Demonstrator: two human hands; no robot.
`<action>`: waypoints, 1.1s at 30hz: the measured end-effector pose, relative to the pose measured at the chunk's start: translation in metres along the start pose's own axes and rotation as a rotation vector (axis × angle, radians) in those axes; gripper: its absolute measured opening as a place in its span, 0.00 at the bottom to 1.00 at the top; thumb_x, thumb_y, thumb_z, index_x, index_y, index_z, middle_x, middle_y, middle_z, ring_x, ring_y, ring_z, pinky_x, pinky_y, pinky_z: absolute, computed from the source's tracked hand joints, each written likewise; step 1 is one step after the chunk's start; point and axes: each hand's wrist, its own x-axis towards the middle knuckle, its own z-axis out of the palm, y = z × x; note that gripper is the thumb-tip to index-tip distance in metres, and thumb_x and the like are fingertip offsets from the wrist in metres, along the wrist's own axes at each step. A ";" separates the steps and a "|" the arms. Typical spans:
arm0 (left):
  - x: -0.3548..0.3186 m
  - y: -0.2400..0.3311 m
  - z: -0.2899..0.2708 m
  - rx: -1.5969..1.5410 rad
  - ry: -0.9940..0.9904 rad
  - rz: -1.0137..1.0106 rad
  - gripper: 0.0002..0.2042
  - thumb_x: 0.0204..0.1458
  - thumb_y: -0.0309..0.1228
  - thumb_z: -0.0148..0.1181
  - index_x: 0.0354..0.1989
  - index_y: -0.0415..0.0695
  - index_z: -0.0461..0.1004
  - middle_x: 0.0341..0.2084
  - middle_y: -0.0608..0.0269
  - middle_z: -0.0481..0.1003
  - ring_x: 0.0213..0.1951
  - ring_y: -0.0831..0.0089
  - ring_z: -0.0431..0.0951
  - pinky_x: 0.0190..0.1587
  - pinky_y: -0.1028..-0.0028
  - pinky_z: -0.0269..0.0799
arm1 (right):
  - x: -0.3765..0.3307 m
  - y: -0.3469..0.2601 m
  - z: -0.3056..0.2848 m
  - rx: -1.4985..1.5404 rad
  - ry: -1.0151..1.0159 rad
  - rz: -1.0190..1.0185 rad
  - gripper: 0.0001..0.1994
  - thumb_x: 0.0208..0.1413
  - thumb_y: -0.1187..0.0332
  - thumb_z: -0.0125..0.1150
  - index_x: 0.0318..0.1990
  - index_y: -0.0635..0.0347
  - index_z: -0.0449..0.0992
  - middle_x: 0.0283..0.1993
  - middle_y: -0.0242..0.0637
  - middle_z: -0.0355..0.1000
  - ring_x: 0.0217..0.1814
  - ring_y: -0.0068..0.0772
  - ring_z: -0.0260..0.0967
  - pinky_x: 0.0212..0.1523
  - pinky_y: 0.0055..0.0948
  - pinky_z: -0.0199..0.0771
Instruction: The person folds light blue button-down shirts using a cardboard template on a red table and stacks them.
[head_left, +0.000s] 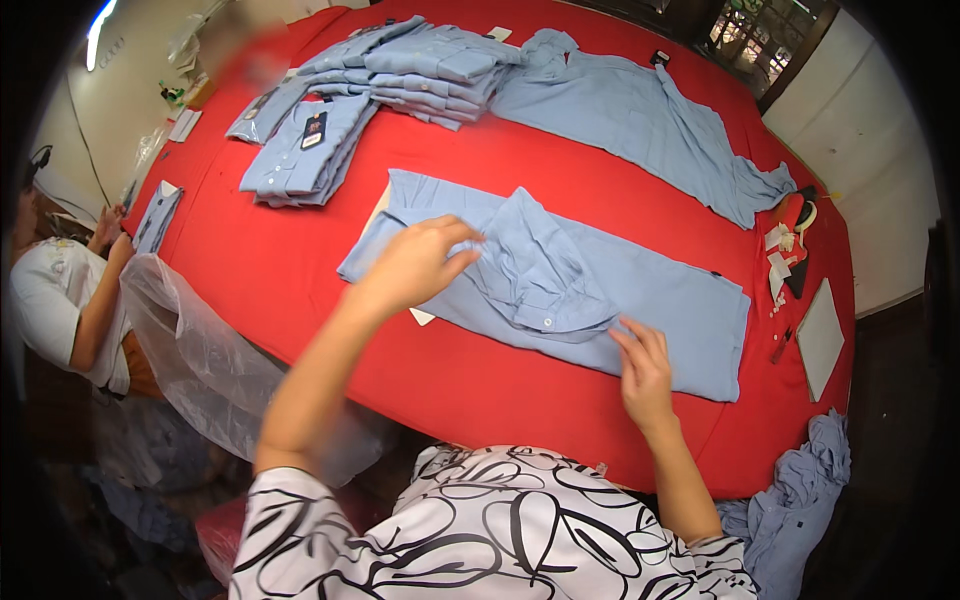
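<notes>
A light blue shirt (660, 310) lies in front of me, folded into a long strip, with one sleeve (530, 260) turned back across it. The buttoned cuff points toward my right hand (645, 375), whose fingertips pinch its corner. Over the left part of the shirt is my left hand (425, 262), its thumb and fingers apart beside the crumpled sleeve; whether it touches the cloth I cannot tell. A pale card edge (422, 316) sticks out from under the shirt's near side.
Folded blue shirts (430, 75) are stacked at the far left, beside a tagged pile (310, 150). Another shirt (630, 120) is spread out behind. Scraps and a flat grey board (820, 340) lie right. At left, a person (75, 300) works near clear plastic (200, 320). The tablecloth (300, 260) is red.
</notes>
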 end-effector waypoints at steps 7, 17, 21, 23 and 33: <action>0.017 -0.033 0.127 0.334 0.201 0.110 0.35 0.55 0.58 0.52 0.68 0.54 0.60 0.70 0.59 0.53 0.70 0.50 0.49 0.68 0.42 0.41 | 0.029 0.024 0.052 -0.044 -0.175 -0.105 0.19 0.56 0.71 0.59 0.57 0.58 0.72 0.62 0.47 0.66 0.65 0.53 0.60 0.68 0.49 0.53; 0.033 0.011 0.119 0.168 0.376 0.219 0.31 0.49 0.53 0.63 0.59 0.49 0.70 0.66 0.57 0.59 0.69 0.51 0.53 0.68 0.42 0.43 | -0.063 0.150 -0.074 -0.784 0.189 0.977 0.29 0.57 0.52 0.61 0.62 0.56 0.68 0.64 0.44 0.62 0.63 0.50 0.58 0.62 0.49 0.59; 0.032 0.015 0.139 0.088 0.341 0.194 0.30 0.46 0.52 0.65 0.56 0.48 0.72 0.60 0.56 0.65 0.63 0.53 0.62 0.65 0.49 0.53 | -0.083 0.154 -0.074 -0.745 0.159 1.006 0.33 0.54 0.47 0.63 0.63 0.56 0.67 0.62 0.45 0.62 0.64 0.50 0.58 0.61 0.51 0.59; 0.026 0.011 0.132 -0.001 0.352 0.248 0.29 0.45 0.52 0.66 0.54 0.48 0.72 0.55 0.57 0.68 0.57 0.55 0.66 0.60 0.53 0.57 | -0.080 0.150 -0.073 -0.731 0.171 1.033 0.34 0.53 0.46 0.63 0.63 0.57 0.67 0.62 0.45 0.62 0.64 0.50 0.58 0.61 0.51 0.59; 0.004 0.035 0.117 0.034 0.213 0.370 0.18 0.41 0.36 0.72 0.42 0.47 0.77 0.36 0.64 0.70 0.41 0.59 0.68 0.50 0.63 0.60 | -0.079 0.158 -0.084 -0.575 0.268 1.018 0.28 0.48 0.52 0.71 0.50 0.61 0.71 0.50 0.46 0.70 0.54 0.51 0.67 0.53 0.44 0.67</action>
